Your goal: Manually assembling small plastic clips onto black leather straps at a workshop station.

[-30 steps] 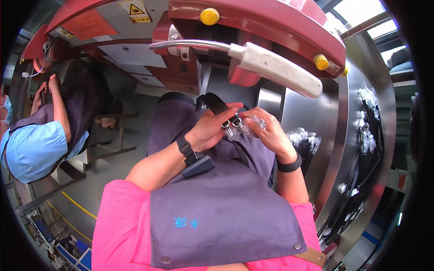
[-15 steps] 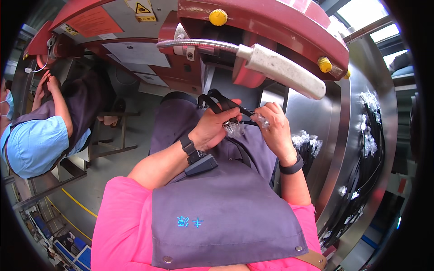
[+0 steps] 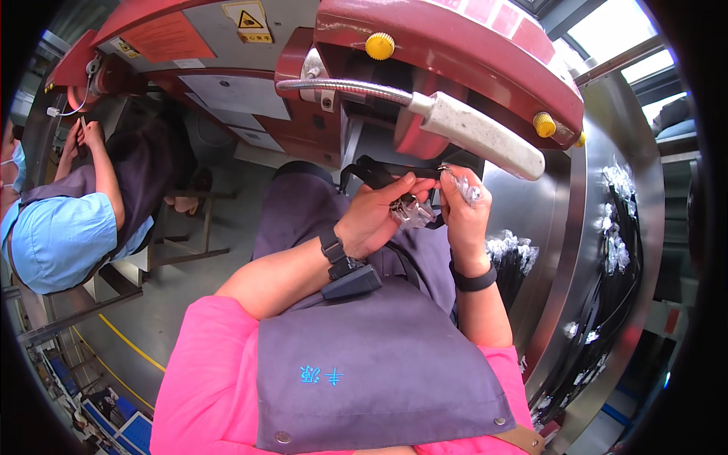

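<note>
Over my lap, my left hand (image 3: 365,221) is closed on a bundle of black straps (image 3: 370,171) that loop out above its fingers. From this bundle hangs a metal buckle in crumpled clear plastic (image 3: 414,213). My right hand (image 3: 467,224), just to the right, pinches the end of a black strap near a second piece of clear plastic wrap (image 3: 469,189). One strap stretches between the two hands, and their fingertips nearly meet. Exactly how the strap ends fit together is hidden by the fingers.
A red machine (image 3: 447,61) with yellow knobs stands ahead, a pale guard (image 3: 481,136) just above my hands. More black straps with plastic-wrapped ends lie in a steel trough (image 3: 607,303) and hang nearby (image 3: 514,254) at right. A co-worker in blue (image 3: 64,235) sits at left.
Both hands have shifted slightly. My right hand has turned more upright, its fingers closer to my left hand's fingertips. The plastic-wrapped buckle under the left hand has moved right.
</note>
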`<action>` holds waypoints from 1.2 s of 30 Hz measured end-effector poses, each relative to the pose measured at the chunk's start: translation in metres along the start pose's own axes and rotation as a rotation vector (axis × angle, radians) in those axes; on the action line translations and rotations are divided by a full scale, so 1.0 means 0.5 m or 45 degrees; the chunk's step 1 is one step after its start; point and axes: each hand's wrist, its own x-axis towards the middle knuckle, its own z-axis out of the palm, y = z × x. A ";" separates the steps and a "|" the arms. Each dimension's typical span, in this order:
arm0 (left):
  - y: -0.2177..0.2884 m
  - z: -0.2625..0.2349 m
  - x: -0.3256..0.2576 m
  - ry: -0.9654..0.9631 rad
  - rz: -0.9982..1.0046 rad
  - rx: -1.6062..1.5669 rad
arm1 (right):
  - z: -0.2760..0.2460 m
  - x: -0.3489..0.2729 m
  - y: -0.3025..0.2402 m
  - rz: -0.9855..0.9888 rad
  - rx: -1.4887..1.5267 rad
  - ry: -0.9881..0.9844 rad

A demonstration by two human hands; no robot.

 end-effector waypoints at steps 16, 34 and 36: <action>-0.002 0.006 0.011 0.064 -0.001 -0.140 | -0.002 0.042 -0.006 0.247 0.154 -0.070; -0.009 0.015 0.020 0.007 0.002 -0.136 | -0.017 0.040 0.022 0.127 0.187 -0.035; -0.006 0.016 0.014 -0.008 -0.010 -0.094 | -0.018 0.034 0.027 0.037 0.141 -0.016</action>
